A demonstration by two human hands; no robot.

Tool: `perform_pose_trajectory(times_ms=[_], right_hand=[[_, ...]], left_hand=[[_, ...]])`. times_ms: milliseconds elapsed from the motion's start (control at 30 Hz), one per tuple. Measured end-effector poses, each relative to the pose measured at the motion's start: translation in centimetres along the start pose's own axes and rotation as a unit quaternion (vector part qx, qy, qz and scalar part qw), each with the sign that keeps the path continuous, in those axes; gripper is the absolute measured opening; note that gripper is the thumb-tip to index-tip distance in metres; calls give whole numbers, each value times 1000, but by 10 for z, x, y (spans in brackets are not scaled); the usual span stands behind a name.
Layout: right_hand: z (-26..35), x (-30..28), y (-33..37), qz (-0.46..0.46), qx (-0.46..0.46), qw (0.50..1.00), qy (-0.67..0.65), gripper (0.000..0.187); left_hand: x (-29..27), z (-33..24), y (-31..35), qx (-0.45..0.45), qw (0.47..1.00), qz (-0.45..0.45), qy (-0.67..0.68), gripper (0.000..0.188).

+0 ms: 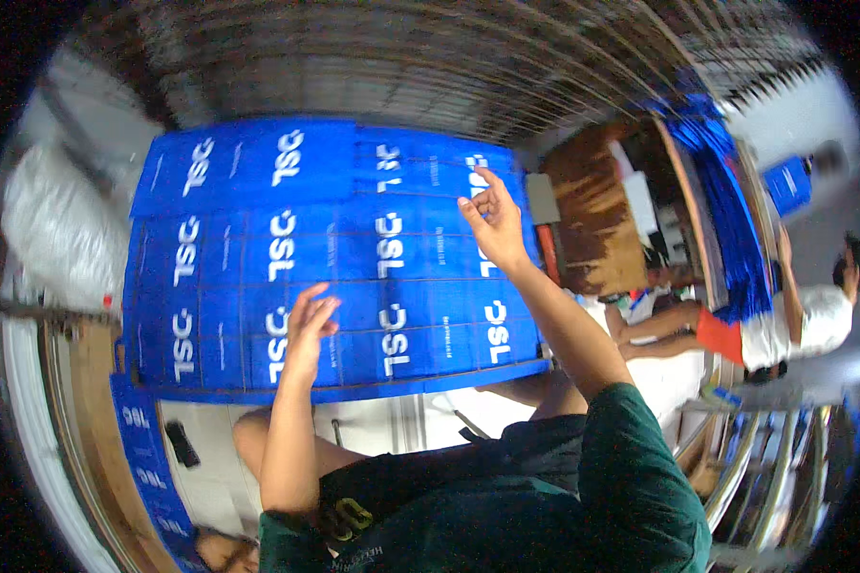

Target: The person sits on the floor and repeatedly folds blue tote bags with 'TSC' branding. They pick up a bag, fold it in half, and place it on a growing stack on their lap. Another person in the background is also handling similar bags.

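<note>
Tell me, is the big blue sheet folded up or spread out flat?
Spread out flat. The blue sheet lies open across the work surface, all its printed panels showing, with both hands over it.

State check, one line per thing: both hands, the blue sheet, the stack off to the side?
left hand: open, fingers spread, over the sheet near its lower edge; contact unclear.
right hand: open, fingers loosely curled, raised at the sheet's right edge, gripping nothing visible.
blue printed sheet: lying flat, spread out, uncut grid of panels.
stack of blue sheets: piled on the far bench.
dark flat object: lying on the pale surface below the sheet.
</note>
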State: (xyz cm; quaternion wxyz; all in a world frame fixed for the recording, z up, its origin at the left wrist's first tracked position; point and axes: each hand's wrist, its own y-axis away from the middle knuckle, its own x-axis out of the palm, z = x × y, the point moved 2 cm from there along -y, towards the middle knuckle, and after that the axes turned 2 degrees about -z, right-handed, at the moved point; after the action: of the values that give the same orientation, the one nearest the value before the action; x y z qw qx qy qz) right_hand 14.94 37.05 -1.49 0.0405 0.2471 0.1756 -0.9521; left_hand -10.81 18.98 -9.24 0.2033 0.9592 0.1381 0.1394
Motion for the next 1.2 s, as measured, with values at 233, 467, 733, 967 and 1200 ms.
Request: perform_pose_trajectory(times_ms=[233,467,733,967,1200], right_hand=[[2,-214,48,-202,119,968,-93,35],[-18,-430,91,-407,115,883,-205,29],[-46,-572,129,-483,132,802,-326,42],[-42,-659,117,-468,-45,733,-492,80],[-50,-701,95,-425,-24,646,-634,110]], left_hand=[[44,28,39,-40,998,21,-52,38],[134,31,156,-6,966,226,-130,39],[145,174,209,-266,920,228,-176,34],[135,170,183,-286,934,88,-195,34],[136,181,188,-247,939,94,-222,37]])
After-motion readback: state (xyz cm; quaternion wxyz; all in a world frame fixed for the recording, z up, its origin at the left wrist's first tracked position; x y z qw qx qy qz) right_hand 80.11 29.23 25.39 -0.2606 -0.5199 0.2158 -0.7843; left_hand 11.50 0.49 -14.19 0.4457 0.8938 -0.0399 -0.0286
